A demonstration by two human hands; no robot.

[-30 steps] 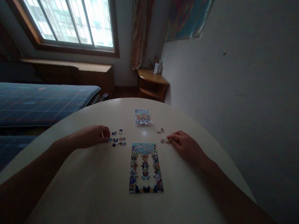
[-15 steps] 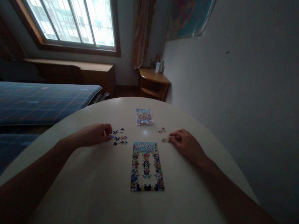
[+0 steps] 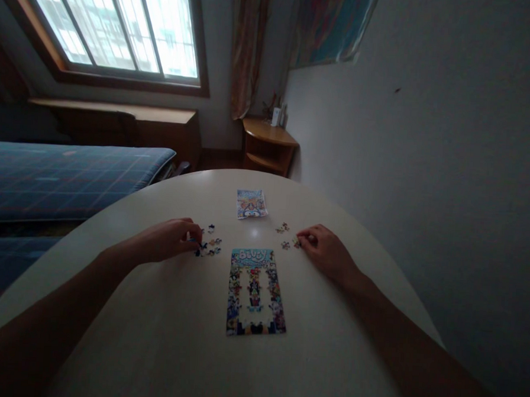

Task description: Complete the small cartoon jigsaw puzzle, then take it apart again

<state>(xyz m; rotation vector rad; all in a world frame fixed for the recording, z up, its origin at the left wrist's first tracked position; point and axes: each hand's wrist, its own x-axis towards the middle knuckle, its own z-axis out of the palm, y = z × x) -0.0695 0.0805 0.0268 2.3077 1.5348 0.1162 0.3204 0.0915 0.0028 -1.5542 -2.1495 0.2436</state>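
On the left of the white table, my left hand (image 3: 178, 238) bends its thumb and fingers together at the edge of a loose group of jigsaw puzzle pieces (image 3: 212, 242). A dark piece shows at its fingertips, partly covered by them. My right hand (image 3: 324, 248) pinches a small puzzle piece (image 3: 296, 241) close to the tabletop. Beside it lie a few other pieces (image 3: 285, 228). Between the hands is a colourful puzzle board (image 3: 235, 297), flat, with pale gaps in two columns around a filled middle strip.
A printed picture sheet (image 3: 251, 205) with a blue cartoon character lies beyond the board on the round table (image 3: 165, 312). A plaid mattress (image 3: 70, 179) borders the table at left. The wall (image 3: 403, 188) runs along the right; a wooden corner shelf (image 3: 271, 133) stands behind.
My left hand has shifted right, further over the left pieces. The piece at my right fingertips now sits apart from its neighbour. The whole view has shifted slightly.
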